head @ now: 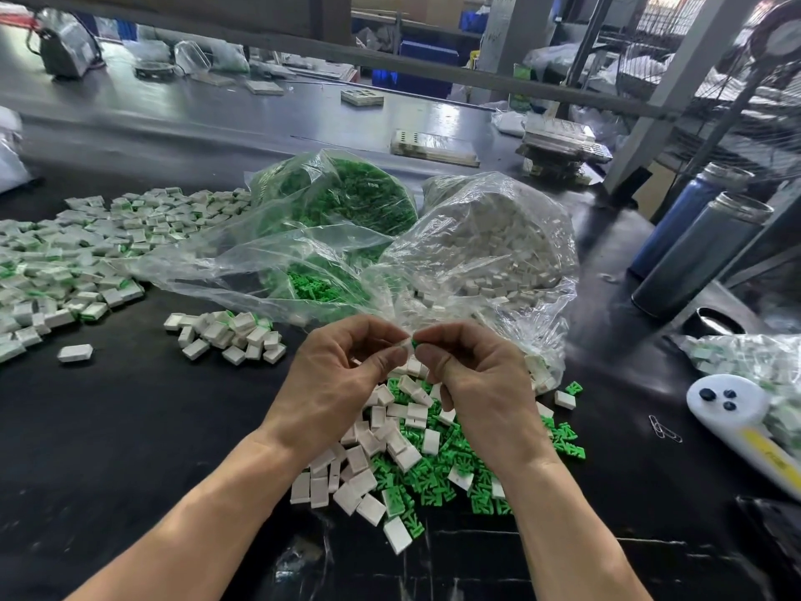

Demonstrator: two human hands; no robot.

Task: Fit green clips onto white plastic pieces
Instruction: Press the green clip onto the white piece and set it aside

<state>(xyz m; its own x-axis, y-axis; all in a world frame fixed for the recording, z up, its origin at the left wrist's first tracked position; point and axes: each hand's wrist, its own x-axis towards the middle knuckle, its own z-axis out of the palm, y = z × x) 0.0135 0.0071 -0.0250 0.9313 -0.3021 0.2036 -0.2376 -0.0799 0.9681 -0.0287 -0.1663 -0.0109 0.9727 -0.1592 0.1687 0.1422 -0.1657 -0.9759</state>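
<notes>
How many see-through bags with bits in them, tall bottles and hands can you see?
Clear bags of green clips: 1
Clear bags of white pieces: 1
Tall bottles: 2
Hands, left and right: 2
Total: 6

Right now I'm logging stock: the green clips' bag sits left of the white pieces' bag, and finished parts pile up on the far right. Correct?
Not quite. The head view shows the finished parts piled on the far left; green clips' bag does sit left of the white pieces' bag.
</notes>
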